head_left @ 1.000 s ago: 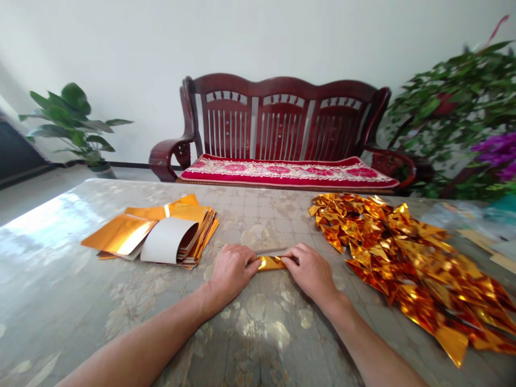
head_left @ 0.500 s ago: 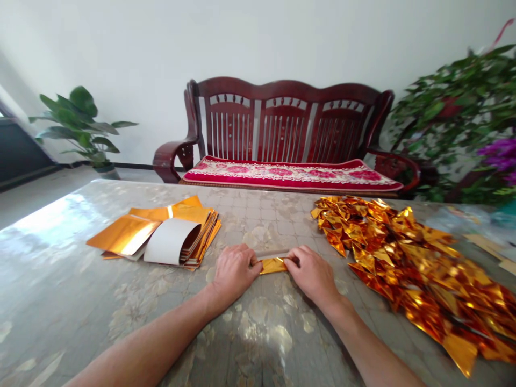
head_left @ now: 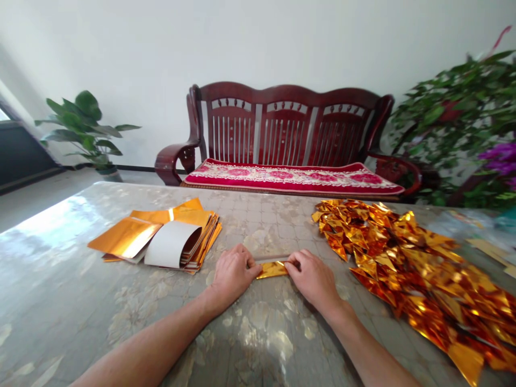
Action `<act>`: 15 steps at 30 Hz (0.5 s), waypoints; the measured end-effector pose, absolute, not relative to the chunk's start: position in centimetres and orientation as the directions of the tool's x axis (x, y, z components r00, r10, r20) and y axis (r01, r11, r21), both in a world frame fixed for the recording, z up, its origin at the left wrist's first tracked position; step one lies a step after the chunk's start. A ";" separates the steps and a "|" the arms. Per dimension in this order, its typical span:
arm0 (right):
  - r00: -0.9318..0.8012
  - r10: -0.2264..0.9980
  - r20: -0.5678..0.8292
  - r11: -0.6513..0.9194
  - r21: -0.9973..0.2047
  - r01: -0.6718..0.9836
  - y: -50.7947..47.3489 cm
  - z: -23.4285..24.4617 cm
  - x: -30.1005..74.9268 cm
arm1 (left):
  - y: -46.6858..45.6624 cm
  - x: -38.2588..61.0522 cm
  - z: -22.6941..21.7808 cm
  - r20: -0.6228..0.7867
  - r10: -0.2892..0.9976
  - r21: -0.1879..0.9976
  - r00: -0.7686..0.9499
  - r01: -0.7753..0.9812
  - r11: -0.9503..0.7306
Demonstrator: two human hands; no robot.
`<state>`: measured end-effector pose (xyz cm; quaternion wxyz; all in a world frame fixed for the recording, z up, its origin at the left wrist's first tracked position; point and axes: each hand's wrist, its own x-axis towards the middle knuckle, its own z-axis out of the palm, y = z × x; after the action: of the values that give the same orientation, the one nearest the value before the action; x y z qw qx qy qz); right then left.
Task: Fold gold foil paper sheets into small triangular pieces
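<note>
Between my hands, low over the table, is a narrow folded strip of gold foil paper (head_left: 273,270). My left hand (head_left: 236,271) pinches its left end between thumb and curled fingers. The right end is gripped the same way by my right hand (head_left: 310,274). A thin pale edge runs along the far side of the strip; the ends are hidden by my fingers. Left of my hands lies a stack of gold foil paper sheets (head_left: 133,235), with one white-backed sheet (head_left: 171,244) curled over. On the right spreads a large heap of folded gold foil pieces (head_left: 407,263).
The glossy patterned table (head_left: 161,328) fills the foreground. Clear plastic bags (head_left: 463,223) and tan card strips (head_left: 492,251) lie at the far right. Behind the table stand a dark red wooden bench (head_left: 288,129) and a potted plant (head_left: 86,126), with leafy vines (head_left: 443,113) to the right.
Both hands keep their pinch on the foil strip. My left thumb has slid slightly left and more of the gold strip shows. The whole view has shifted a little.
</note>
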<state>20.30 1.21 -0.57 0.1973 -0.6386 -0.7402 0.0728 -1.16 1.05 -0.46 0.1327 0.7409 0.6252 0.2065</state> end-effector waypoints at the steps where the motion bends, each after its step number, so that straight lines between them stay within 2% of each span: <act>1: -0.108 0.974 0.198 0.175 -0.359 0.917 1.2 -0.6 20.3 | 1.1 -1.2 -0.5 0.142 0.982 0.456 0.124 0.872 -0.176; 15: -0.106 0.972 0.210 0.166 -0.295 0.941 1.2 -0.9 20.0 | 1.4 -1.0 -0.8 0.143 0.982 0.379 0.121 0.910 -0.167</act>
<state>19.98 1.22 -0.90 0.1789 -0.6441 -0.7424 0.0435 -1.00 1.36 -0.80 0.0993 0.7420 0.6377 0.1815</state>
